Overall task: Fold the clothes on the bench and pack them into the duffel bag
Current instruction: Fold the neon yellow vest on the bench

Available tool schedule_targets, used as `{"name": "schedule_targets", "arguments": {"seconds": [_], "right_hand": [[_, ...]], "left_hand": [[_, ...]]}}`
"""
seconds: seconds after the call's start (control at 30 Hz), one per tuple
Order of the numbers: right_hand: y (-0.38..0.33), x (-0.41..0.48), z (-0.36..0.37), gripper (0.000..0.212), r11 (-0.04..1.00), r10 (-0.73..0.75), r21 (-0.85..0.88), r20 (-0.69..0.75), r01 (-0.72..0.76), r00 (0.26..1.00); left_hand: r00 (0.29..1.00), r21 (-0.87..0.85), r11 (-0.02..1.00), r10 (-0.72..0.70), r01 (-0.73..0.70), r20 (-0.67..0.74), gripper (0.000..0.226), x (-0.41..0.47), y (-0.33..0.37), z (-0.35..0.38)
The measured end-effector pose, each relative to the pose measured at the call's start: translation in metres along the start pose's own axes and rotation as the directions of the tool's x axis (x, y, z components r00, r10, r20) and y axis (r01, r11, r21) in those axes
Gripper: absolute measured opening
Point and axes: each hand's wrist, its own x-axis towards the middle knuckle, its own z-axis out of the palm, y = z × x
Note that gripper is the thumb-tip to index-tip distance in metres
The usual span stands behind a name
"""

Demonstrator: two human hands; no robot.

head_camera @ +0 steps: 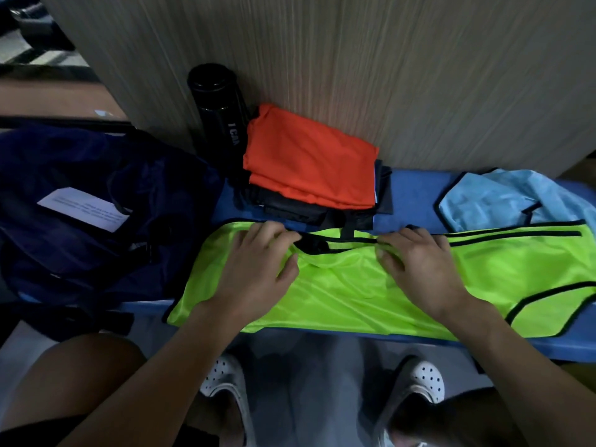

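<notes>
On the near half of the blue bench [414, 196] a neon green vest [354, 298] with black trim lies spread flat, its length running across the seat and its near edge hanging just over the front. Both hands sit on its far hem. The left hand [258, 266] has bent fingers reaching over the hem and its thumb on the cloth, which puckers between them in a narrow grip. The right hand [422, 269] curls its fingers tightly onto the same hem, bunching a small fold of green fabric. Behind the vest, against the wood-grain wall [387, 75], stands a folded stack: an orange garment [306, 156] on top of dark folded clothes [290, 209]. A black bottle [219, 108] stands upright just left of the stack, touching the wall. At the left end lies the navy duffel bag [64, 253], slumped, with a white card [84, 209] on top of it. A light blue vest [503, 201] lies unfolded at the right end, beside the green one. White perforated shoes [422, 382] show below on the floor.
</notes>
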Motion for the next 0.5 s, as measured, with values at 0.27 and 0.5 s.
{"name": "schedule_targets", "arguments": {"seconds": [0.27,0.5], "right_hand": [[0.006,0.003,-0.008,0.008,0.996,0.026,0.085,0.006,-0.026,1.0],[0.013,0.006,-0.023,0.014,0.988,0.026,0.15,0.015,-0.028,1.0]], "left_hand": [[0.992,-0.09,0.993,0.069,-0.079,-0.107,0.028,0.019,0.0,0.018],[0.995,-0.203,0.979,-0.003,-0.018,-0.102,0.006,0.026,0.005,0.013]]}}
